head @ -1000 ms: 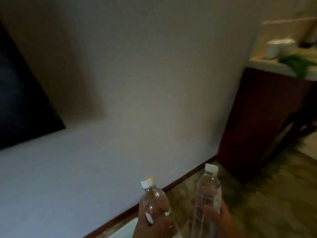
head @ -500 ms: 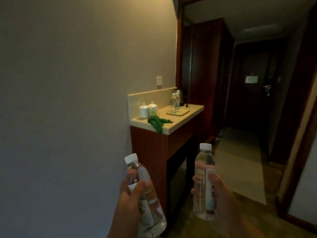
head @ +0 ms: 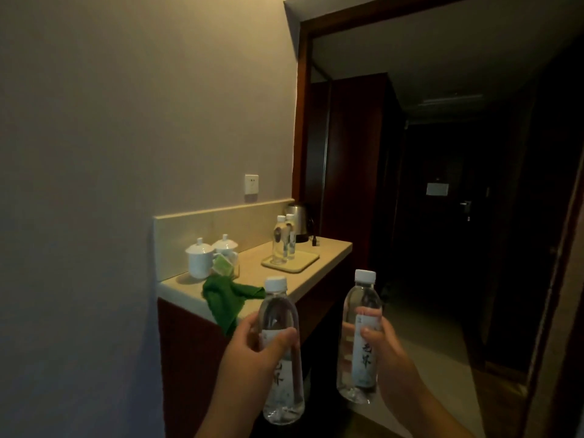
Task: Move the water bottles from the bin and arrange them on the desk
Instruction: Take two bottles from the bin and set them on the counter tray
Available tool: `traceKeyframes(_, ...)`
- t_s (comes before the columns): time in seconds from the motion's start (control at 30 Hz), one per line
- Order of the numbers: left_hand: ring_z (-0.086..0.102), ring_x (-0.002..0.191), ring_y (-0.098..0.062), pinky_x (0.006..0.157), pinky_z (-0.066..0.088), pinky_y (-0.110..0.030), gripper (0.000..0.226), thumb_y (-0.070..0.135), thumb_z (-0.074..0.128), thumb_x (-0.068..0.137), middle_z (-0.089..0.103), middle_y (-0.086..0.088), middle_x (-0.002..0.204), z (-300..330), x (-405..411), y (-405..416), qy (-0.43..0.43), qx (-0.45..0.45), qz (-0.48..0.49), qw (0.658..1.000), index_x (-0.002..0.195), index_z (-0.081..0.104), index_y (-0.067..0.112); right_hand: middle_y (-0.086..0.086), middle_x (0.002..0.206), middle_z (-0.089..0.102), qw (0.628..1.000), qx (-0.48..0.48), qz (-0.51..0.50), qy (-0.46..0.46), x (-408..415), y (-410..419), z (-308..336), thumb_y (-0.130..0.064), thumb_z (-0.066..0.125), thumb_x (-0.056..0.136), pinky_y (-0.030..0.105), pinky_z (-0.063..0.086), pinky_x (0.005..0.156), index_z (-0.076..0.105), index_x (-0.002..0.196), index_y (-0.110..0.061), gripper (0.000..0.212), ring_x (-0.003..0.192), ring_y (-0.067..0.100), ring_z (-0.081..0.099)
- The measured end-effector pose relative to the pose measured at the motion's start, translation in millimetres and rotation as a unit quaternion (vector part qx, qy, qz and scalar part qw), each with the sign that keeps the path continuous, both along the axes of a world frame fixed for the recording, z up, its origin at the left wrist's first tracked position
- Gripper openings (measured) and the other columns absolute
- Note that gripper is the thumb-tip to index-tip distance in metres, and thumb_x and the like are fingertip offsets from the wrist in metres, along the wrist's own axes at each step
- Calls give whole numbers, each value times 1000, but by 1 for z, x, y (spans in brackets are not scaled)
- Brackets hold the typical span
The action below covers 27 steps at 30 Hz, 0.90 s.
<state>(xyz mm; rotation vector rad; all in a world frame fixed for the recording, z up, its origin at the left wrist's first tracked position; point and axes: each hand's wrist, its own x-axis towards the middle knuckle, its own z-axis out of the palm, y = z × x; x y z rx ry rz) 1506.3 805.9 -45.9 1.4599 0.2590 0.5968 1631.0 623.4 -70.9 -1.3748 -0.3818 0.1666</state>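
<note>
Wall on the left, bare but for a socket (head: pixel 251 184) above the backsplash. Cups (head: pixel 211 257) with lids parked at the back left of the surface (head: pixel 328 252), against the backsplash, likely to keep the front free. Green cloth (head: pixel 225 300) draped over the near edge, half hanging off. Tray (head: pixel 290 261) further along, carrying two bottles (head: pixel 283 239) upright and touching, probably placed there as the start of the arrangement; kettle (head: pixel 299 221) just behind them. Left hand (head: pixel 252 358) wrapped round the middle of a left bottle (head: pixel 280 352), thumb across the label, cap up, held in the air short of the near edge. Right hand (head: pixel 392 355) curled round a right bottle (head: pixel 360 336) the same way, upright, out over the floor beside the surface. Both grips clamped at mid-body, presumably for setting each base straight down. Bin not in sight. Dark corridor and door at far right.
</note>
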Motion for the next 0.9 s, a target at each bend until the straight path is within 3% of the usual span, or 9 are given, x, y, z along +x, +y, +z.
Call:
traceKeyframes(0.1,72,73,-1,54,52,-15,33,23,82,79,75,11,79,11,70,16,2,20,-11,1000,104,62,34,14,111,69,1000,-19,-5,-7,70,12,9,-21,51,101,38,56,70,49,133,-23,33,92,30,70)
traceKeyframes(0.2,73,76,-4,60,56,-22,40,27,83,78,76,6,86,18,129,31,13,47,4,999,111,61,35,15,114,68,1000,-23,3,-19,131,25,13,-26,55,100,45,56,80,49,134,-23,35,98,32,69)
traceKeyframes(0.3,73,77,-6,59,55,-20,41,27,82,79,75,4,89,26,185,45,14,65,31,997,110,59,39,15,119,68,999,-15,25,-25,191,37,15,-38,64,80,41,57,77,51,133,-24,56,96,27,72)
traceKeyframes(0.37,71,80,-9,55,53,-19,41,28,81,79,69,7,99,31,226,54,-2,70,68,995,108,55,41,11,118,69,997,-29,51,-41,233,47,18,-39,67,79,37,58,75,51,132,-25,57,93,20,73)
traceKeyframes(0.43,68,87,-11,62,56,-28,45,35,81,76,63,7,109,37,272,64,-14,86,122,989,111,52,37,5,116,68,995,-28,70,-60,281,57,19,-34,69,89,29,58,70,50,130,-26,46,92,14,73)
traceKeyframes(0.53,68,96,-19,81,59,-45,57,43,81,74,64,2,112,47,342,79,-17,101,197,975,120,51,28,0,118,66,992,-17,94,-78,359,77,24,-28,71,80,24,57,69,50,121,-34,46,99,13,71)
traceKeyframes(0.63,68,95,-19,83,60,-48,62,46,81,74,66,2,108,59,408,90,9,138,257,956,123,50,25,-3,122,65,986,-27,123,-108,439,98,26,-30,79,77,28,58,80,52,115,-42,48,110,15,66)
traceKeyframes(0.77,63,93,-12,77,58,-40,58,51,81,72,61,8,107,61,485,95,76,210,336,915,114,47,32,-9,121,65,973,-56,172,-144,530,135,36,-32,81,80,34,58,89,52,123,-37,52,114,8,62)
traceKeyframes(0.9,58,96,-12,77,56,-37,61,55,81,69,54,7,115,44,532,92,150,248,409,865,116,46,36,-13,113,68,962,-52,234,-132,588,176,46,-25,79,84,16,54,71,51,118,-35,45,104,2,65)
